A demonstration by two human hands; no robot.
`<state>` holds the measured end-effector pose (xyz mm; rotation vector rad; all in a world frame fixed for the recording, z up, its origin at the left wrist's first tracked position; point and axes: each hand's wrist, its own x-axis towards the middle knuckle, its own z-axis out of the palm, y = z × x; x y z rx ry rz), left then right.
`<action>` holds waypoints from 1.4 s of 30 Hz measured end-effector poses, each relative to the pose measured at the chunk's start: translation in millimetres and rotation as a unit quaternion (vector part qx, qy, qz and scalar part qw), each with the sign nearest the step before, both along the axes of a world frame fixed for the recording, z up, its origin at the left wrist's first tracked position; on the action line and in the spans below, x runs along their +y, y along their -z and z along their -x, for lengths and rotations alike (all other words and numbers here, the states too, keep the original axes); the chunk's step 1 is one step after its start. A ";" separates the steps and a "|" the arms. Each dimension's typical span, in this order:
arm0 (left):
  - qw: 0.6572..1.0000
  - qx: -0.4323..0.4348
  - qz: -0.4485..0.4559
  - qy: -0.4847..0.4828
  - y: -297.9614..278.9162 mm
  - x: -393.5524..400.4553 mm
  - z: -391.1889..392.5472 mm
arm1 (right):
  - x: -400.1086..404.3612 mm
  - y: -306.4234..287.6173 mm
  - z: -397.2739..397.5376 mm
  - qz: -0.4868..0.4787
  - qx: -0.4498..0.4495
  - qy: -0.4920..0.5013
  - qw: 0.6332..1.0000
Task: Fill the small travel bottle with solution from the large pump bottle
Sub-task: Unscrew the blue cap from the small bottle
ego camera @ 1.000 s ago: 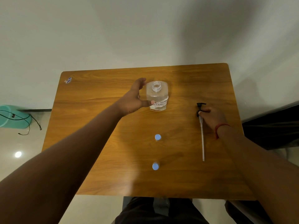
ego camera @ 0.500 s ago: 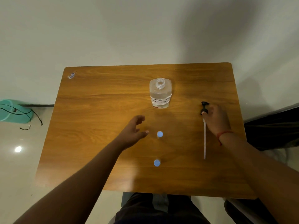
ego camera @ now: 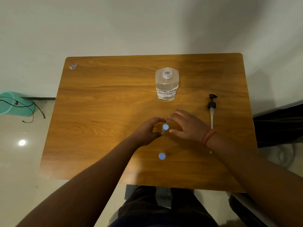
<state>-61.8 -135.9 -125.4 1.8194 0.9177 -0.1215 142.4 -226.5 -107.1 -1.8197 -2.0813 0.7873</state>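
The large clear bottle (ego camera: 166,84) stands uncapped on the far middle of the wooden table (ego camera: 101,99), part full of clear liquid, with a handwritten label. Its black pump with a white tube (ego camera: 212,108) lies flat to the right. A small travel bottle with a blue cap (ego camera: 165,127) stands at the table's centre. My left hand (ego camera: 146,131) curls round this bottle from the left. My right hand (ego camera: 188,126) is just right of it, fingers spread and arched toward the cap, holding nothing. A second blue-capped small bottle (ego camera: 162,156) stands nearer me.
A small sticker (ego camera: 73,66) lies at the table's far left corner. A teal bin (ego camera: 14,104) with black cables sits on the floor to the left. A wall runs behind the table. Dark furniture stands at the right.
My left hand left the large bottle, came back and closed round the far small bottle. My right hand let go of the pump and moved left to the same bottle.
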 end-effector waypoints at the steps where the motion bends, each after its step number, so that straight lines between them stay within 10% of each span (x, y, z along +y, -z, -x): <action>1: 1.000 0.000 -0.005 0.006 1.5 -0.6 -0.8 | 2.1 1.2 2.4 -0.007 0.005 -0.008 1.000; 21: 0.996 -0.072 -0.018 -0.044 -24.9 9.4 -14.0 | 26.0 -31.3 1.9 -0.056 0.083 0.024 0.995; 42: 0.954 -0.296 -0.032 -0.047 -341.0 60.6 -70.8 | 72.2 -358.6 -49.8 -0.222 0.098 0.061 0.968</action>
